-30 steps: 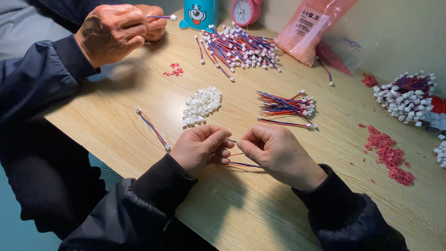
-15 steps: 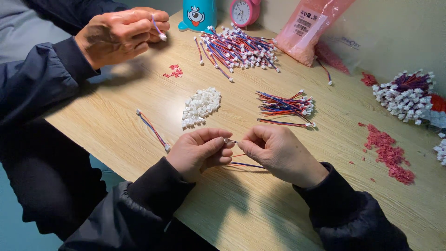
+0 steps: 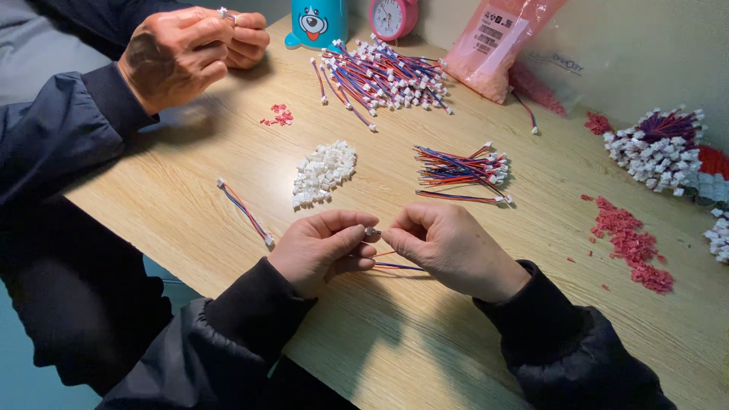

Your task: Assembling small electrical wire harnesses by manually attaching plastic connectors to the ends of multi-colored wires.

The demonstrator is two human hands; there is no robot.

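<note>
The wooden table (image 3: 228, 159) fills the view, its near edge running diagonally under the person's dark sleeves. At that edge the left hand (image 3: 323, 247) and right hand (image 3: 448, 247) meet, fingertips pinched together on a small connector (image 3: 372, 231) between them. Its thin red and blue wire (image 3: 395, 266) trails out under the right hand onto the wood. Just beyond the hands lie a heap of white housings (image 3: 323, 173) and a small wire bundle (image 3: 459, 168); a single finished lead (image 3: 244, 211) lies left of the left hand. Farther back sits a larger wire pile (image 3: 380, 76), a pink bag (image 3: 497, 42) holding red pieces, a blue cup (image 3: 315, 23) and a pink clock (image 3: 391, 17). Red scraps (image 3: 630, 243) lie to the right. A co-worker's hands (image 3: 190, 49) work at the far left corner. Bare wood lies open between the lead and the housings.
</note>
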